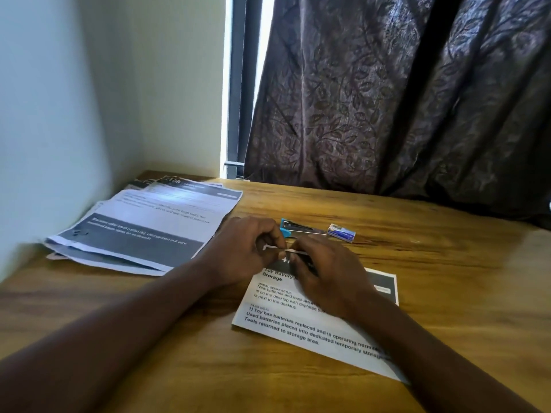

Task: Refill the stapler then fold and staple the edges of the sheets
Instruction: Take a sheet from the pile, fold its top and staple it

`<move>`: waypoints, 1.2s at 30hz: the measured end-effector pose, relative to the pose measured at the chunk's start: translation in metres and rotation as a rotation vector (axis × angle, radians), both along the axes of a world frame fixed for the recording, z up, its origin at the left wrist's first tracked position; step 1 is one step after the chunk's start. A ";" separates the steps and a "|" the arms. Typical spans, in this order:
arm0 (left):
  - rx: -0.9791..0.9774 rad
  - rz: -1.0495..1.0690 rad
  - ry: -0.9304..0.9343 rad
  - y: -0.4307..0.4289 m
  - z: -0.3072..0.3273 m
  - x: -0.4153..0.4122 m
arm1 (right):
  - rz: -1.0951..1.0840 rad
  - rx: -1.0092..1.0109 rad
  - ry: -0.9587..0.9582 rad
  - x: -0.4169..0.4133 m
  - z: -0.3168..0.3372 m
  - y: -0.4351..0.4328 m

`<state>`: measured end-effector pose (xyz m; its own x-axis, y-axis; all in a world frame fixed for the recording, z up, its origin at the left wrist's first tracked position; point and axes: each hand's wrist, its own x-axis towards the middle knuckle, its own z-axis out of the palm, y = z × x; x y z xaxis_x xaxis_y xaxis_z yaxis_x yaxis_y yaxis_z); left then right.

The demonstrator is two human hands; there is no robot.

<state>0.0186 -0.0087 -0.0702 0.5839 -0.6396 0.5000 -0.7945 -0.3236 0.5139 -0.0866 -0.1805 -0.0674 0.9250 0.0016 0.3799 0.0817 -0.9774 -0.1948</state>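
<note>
Left hand [247,248]: fingers curled, pinching one end of a thin white strip [287,251]; can't tell if it's staples or a folded paper edge. Right hand [326,274]: fingertips at the strip's other end, palm over the sheet [301,329]; whether it grips, can't tell. Sheet lies flat on the wooden table [447,278]. Blue stapler [298,229] lies just behind the hands, staple box [342,232] at its right end. Sheet stack [149,225] far left, by the wall. Dark curtain [402,99] behind.

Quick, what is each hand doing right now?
Left hand: pinching a thin pale strip.
Right hand: pinching the same strip's other end.
</note>
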 end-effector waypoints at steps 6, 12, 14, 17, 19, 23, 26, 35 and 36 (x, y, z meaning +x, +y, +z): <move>-0.059 0.138 -0.084 -0.006 0.010 0.007 | 0.008 0.042 0.023 0.005 -0.003 -0.007; 0.369 0.108 -0.009 -0.039 0.031 0.034 | 0.046 0.084 0.036 0.004 -0.004 -0.012; 0.465 0.103 -0.021 -0.046 0.033 0.041 | 0.065 0.095 0.034 0.003 -0.004 -0.013; 0.490 0.068 -0.078 -0.053 0.037 0.045 | 0.088 0.109 0.020 0.004 -0.004 -0.015; 0.471 0.035 -0.039 -0.053 0.038 0.048 | 0.092 0.128 0.020 0.005 -0.004 -0.017; 0.196 0.049 0.340 -0.038 0.040 0.049 | 0.119 0.166 -0.002 0.007 -0.006 -0.020; -0.243 0.018 0.806 -0.015 0.048 0.029 | 0.137 0.173 -0.031 0.010 -0.007 -0.021; -0.521 0.046 0.995 0.024 0.034 0.001 | 0.142 0.303 -0.049 0.016 -0.007 -0.022; -0.507 0.046 0.991 0.024 0.033 0.000 | 0.139 0.327 -0.047 0.015 -0.007 -0.022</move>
<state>0.0185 0.0154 -0.0368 0.8876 -0.4607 -0.0030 0.0475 0.0850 0.9953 -0.0712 -0.2028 -0.0749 0.9060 -0.0024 0.4233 0.2259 -0.8430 -0.4883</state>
